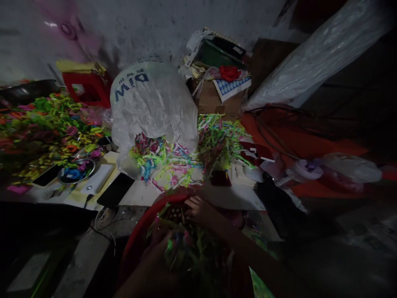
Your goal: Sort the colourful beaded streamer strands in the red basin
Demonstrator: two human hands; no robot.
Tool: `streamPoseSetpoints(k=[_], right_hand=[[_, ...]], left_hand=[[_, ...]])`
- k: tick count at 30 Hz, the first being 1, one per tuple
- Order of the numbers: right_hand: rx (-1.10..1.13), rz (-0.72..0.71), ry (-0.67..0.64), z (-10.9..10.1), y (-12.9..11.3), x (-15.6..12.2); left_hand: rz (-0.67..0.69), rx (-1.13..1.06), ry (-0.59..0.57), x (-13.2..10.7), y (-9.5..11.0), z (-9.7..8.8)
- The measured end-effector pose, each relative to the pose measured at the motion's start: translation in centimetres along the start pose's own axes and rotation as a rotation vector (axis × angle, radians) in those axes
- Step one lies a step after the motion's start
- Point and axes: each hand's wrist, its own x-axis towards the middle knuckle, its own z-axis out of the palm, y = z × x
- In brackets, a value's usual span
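A red basin (132,244) sits low in front of me, and its dark inside holds a tangle of green and other coloured plastic strips (201,248). Inside it, at the left, my left hand (163,244) is closed around a small bunch of bright coloured plastic pieces; its fingers are mostly in shadow. My right hand (198,210) is at the far inner side of the basin, fingers bent and pointing left. Whatever is under those fingertips is too dark to make out. Beyond the rim, more coloured strips (173,165) spill from a white plastic bag (155,103) on the table.
At the left lies a big heap of coloured plastic pieces (58,128), with a metal bowl (77,170), a white power bank (97,179) and a dark flat phone-like slab (116,190). Behind stand a red stool (85,89) and a cardboard box (211,99). Black cloth (279,203) hangs at the right.
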Motion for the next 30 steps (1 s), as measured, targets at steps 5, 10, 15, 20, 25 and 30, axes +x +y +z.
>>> streamPoseSetpoints(k=[5, 10, 15, 20, 25, 30], right_hand=[[0.15, 0.0, 0.101, 0.1, 0.5, 0.0], [0.292, 0.02, 0.129, 0.9, 0.2, -0.3], [0.42, -0.077, 0.002, 0.9, 0.5, -0.6], [0.468, -0.124, -0.085, 1.1, 1.4, -0.1], [0.475, -0.085, -0.031, 2.3, 1.6, 0.4], [0.541, -0.057, 0.091, 3.1, 1.4, 0.1]], left_hand=[[0.003, -0.146, -0.015, -1.0, 0.9, -0.7], [-0.054, -0.294, -0.005, -1.1, 0.1, -0.5], [-0.197, -0.45, 0.034, -0.8, -1.0, -0.5], [-0.153, -0.645, -0.061, -0.5, -0.6, -1.1], [-0.182, -0.708, -0.036, -1.0, -1.5, -1.6], [-0.192, -0.628, 0.133, -1.3, -2.1, -1.3]])
